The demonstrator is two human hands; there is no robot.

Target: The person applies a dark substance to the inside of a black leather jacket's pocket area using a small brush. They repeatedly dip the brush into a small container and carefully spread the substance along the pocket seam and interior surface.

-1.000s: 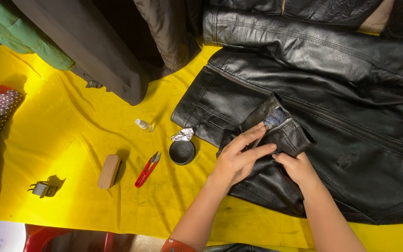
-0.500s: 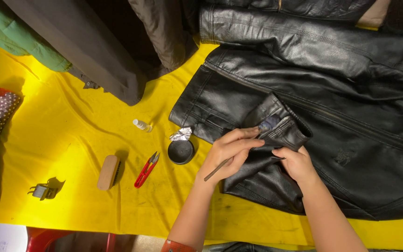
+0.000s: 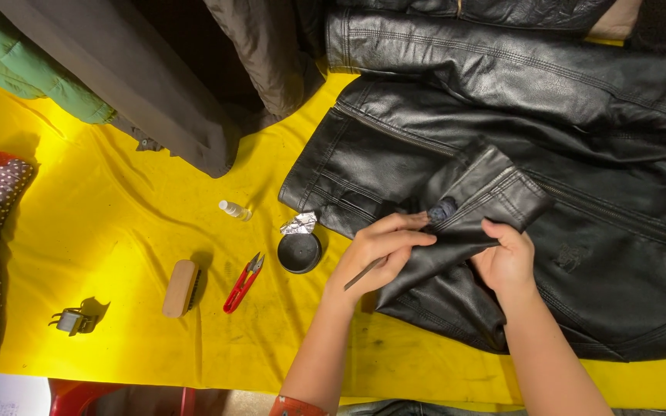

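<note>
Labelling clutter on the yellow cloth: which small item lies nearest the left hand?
The round black tin, just beside the left hand; red snips, wooden brush and small clear bottle lie farther away.

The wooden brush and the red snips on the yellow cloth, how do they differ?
The wooden brush is a pale brown, blocky oblong; the red snips are thin, bright red with metal tips. The brush lies farther left, away from the left hand; the snips lie nearer the round black tin. The brush looks wider than the snips. Both rest untouched on the yellow cloth, similarly angled.
</note>
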